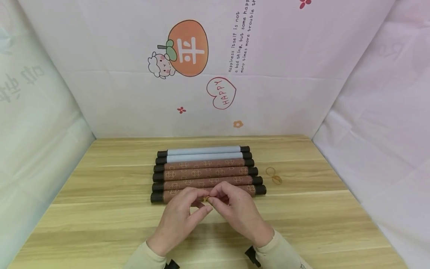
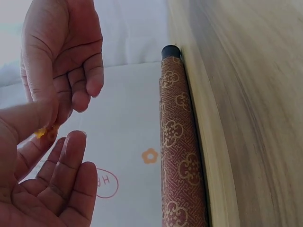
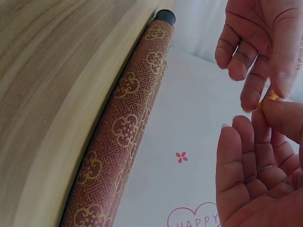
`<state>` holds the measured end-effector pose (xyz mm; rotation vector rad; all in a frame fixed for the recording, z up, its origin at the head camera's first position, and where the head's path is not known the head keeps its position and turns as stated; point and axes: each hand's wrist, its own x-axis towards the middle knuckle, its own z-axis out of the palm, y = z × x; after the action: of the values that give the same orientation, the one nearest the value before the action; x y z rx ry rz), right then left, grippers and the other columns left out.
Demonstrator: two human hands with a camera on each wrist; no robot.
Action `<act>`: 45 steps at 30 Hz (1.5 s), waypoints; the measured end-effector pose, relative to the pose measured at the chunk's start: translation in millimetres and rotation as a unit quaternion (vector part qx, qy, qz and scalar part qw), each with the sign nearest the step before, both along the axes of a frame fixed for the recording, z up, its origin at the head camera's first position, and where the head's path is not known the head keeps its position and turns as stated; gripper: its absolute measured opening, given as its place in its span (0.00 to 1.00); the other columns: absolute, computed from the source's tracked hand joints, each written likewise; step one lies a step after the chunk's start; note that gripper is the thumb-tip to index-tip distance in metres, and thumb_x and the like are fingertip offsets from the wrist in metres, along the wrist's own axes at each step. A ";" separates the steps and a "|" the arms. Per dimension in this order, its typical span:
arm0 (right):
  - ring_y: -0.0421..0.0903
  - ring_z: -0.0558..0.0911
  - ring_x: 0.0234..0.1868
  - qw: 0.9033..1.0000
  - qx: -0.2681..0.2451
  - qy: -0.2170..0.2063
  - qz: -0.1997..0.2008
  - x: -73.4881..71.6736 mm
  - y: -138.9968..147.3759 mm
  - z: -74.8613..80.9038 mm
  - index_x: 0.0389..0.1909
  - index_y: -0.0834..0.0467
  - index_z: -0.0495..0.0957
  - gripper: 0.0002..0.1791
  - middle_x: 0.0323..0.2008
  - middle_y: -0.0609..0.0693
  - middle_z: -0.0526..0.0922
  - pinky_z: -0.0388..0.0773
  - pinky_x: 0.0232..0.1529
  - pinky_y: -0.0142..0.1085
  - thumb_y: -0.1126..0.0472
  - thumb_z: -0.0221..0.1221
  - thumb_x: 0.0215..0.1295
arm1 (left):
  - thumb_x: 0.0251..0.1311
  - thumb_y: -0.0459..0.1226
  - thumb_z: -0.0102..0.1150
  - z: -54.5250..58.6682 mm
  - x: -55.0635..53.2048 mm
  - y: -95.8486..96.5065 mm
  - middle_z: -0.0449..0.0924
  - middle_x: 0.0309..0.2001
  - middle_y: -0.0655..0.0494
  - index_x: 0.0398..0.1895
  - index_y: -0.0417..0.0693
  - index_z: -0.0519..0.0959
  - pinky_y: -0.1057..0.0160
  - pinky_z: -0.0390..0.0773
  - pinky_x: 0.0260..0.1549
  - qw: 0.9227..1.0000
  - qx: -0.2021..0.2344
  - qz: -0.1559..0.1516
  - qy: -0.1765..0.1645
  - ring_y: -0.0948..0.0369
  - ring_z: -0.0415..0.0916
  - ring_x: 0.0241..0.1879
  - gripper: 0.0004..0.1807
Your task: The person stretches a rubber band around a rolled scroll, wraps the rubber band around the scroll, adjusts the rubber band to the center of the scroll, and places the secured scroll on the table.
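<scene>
Both hands meet in front of the nearest of several rolled scrolls [image 1: 191, 184]. Between the fingertips is a small yellow-orange bunched band, which looks like a rubber band [image 1: 206, 199]. My right hand [image 1: 240, 211] pinches it with thumb and index finger. From the other side my left hand [image 1: 179, 215] holds it at its fingertips. In the left wrist view the rubber band [image 2: 41, 132] is partly hidden by the thumbs. The right wrist view shows the yellow rubber band [image 3: 273, 96] where the fingertips meet, and the brown patterned scroll [image 3: 125, 127] beside the hands.
Scrolls lie side by side, brown with gold motifs at the front and pale blue-white [image 1: 205, 150] at the back, with black end knobs [image 1: 260, 189]. Loose rubber bands [image 1: 277, 179] lie right of them on the wooden table [image 1: 319, 220]. White printed cloth [image 1: 134, 104] surrounds the table.
</scene>
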<state>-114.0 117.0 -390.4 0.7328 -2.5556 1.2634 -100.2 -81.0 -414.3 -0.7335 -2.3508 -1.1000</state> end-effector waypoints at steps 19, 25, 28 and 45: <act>0.35 0.80 0.30 0.997 -0.059 -0.047 0.033 4.3 0.7 3.6 0.41 0.47 0.83 0.04 0.34 0.37 0.84 0.82 0.32 0.32 0.61 0.66 0.71 | 0.68 0.39 0.67 1.6 0.1 -2.2 0.82 0.34 0.68 0.38 0.56 0.79 0.69 0.82 0.34 0.997 0.042 0.009 -0.067 0.73 0.77 0.35 0.04; 0.37 0.79 0.30 0.995 -0.068 -0.072 0.020 4.9 0.9 4.9 0.41 0.49 0.82 0.03 0.33 0.38 0.83 0.81 0.31 0.32 0.55 0.65 0.73 | 0.68 0.37 0.66 -0.6 -0.9 -2.7 0.82 0.34 0.67 0.39 0.53 0.80 0.67 0.83 0.32 0.997 0.066 -0.004 -0.049 0.72 0.78 0.34 0.03; 0.39 0.79 0.31 0.993 -0.076 -0.086 0.008 4.7 1.5 5.7 0.42 0.49 0.81 0.03 0.34 0.39 0.83 0.80 0.32 0.32 0.56 0.64 0.73 | 0.68 0.37 0.65 -1.0 -0.5 -2.7 0.82 0.34 0.68 0.39 0.53 0.80 0.67 0.82 0.32 0.996 0.071 0.002 -0.054 0.72 0.78 0.34 0.03; 0.47 0.84 0.34 0.976 -0.156 -0.145 0.038 4.9 1.4 6.2 0.46 0.53 0.78 0.03 0.35 0.51 0.83 0.85 0.36 0.37 0.58 0.58 0.78 | 0.65 0.37 0.65 3.2 1.9 -2.7 0.78 0.29 0.75 0.32 0.62 0.79 0.68 0.81 0.32 0.994 0.068 0.033 -0.085 0.74 0.77 0.31 0.08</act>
<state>-109.1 118.5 -384.2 0.6227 -2.4656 1.8648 -98.3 -83.7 -411.1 -0.5286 -2.3916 -1.3245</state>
